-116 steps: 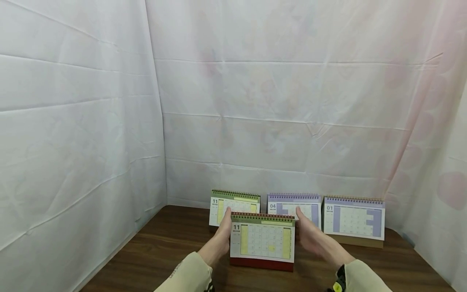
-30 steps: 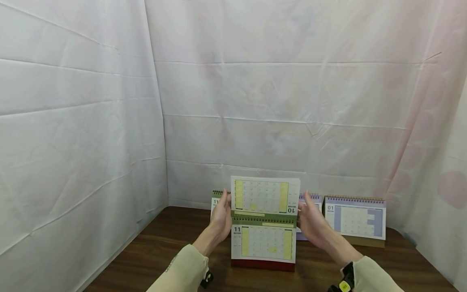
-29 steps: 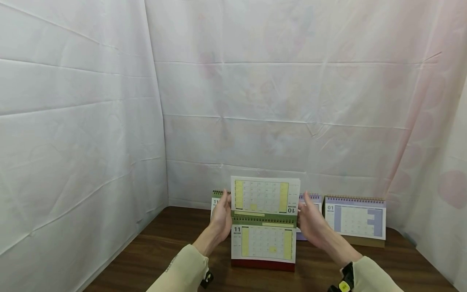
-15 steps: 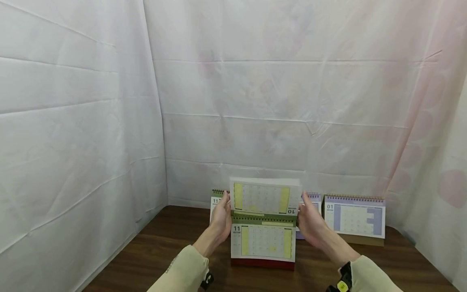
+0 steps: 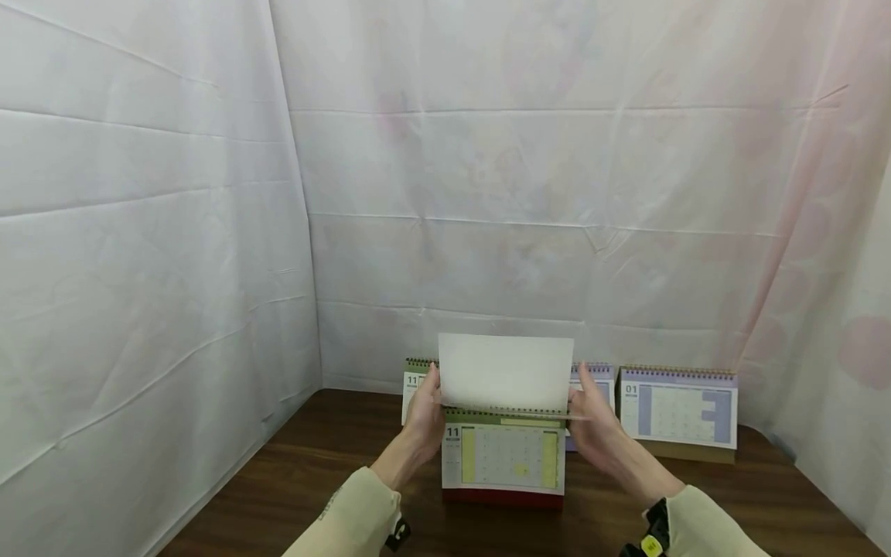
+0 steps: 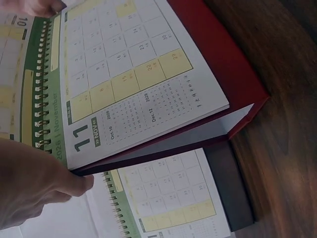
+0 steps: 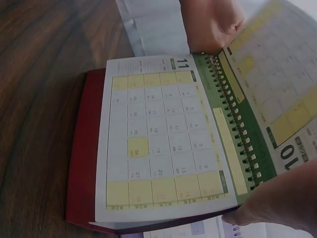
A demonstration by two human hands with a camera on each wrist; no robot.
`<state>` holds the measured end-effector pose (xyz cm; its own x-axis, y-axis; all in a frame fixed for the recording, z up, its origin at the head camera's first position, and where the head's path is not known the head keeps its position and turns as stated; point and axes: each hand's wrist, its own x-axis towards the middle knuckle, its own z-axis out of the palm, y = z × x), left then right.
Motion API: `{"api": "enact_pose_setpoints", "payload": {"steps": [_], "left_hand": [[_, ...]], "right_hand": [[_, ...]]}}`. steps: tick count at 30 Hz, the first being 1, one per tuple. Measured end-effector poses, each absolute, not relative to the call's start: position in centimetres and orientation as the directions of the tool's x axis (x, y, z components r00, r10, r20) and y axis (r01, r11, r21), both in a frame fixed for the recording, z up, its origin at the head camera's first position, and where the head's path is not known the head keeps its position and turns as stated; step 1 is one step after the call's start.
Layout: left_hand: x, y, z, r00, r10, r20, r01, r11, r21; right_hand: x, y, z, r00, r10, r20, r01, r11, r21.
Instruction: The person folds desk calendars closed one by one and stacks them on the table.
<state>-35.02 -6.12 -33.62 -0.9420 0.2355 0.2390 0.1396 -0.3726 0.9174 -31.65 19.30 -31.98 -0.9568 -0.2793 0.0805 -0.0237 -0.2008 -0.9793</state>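
Note:
A red-based desk calendar stands on the table with its November sheet facing me. Above its spiral rises a blank white page, and a thin page edge crosses just in front of the rings. In the right wrist view, the October page tilts up from the spiral. My left hand holds the calendar's left side near the spiral, thumb up. On the opposite side my right hand holds it likewise. The page partly hides the fingertips of both hands in the head view.
Behind stand a green calendar at left, a mostly hidden purple calendar, and a purple January calendar at right. The dark wooden table meets white curtains at the back and sides.
At first the calendar showed only November, upright. Then the October page stood flipped up above the spiral. Now it has tipped forward and a blank white page shows behind; both hands stay at the sides.

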Motion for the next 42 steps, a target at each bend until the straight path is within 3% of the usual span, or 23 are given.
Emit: {"api": "enact_pose_setpoints", "payload": {"steps": [7, 19, 28, 42], "left_hand": [[-34.5, -5.4, -33.7, -0.961, 0.240, 0.141, 0.046, -0.363, 0.930], [-35.3, -6.2, -34.3, -0.966, 0.194, 0.172, 0.130, -0.214, 0.968], [-35.4, -6.4, -34.6, -0.951, 0.264, 0.158, 0.081, -0.279, 0.957], [-35.8, -6.8, -34.9, -0.945, 0.269, 0.184, 0.108, -0.273, 0.956]], "right_hand": [[-32.0, 19.2, -32.0, -0.968, -0.242, 0.063, -0.021, -0.173, -0.985], [-32.1, 19.3, -32.3, -0.970, -0.227, 0.086, -0.034, -0.224, -0.974], [-31.8, 19.4, -32.4, -0.963, -0.241, 0.117, -0.061, -0.226, -0.972], [-31.9, 19.2, -32.6, -0.965, -0.252, 0.069, -0.034, -0.140, -0.990]]}}
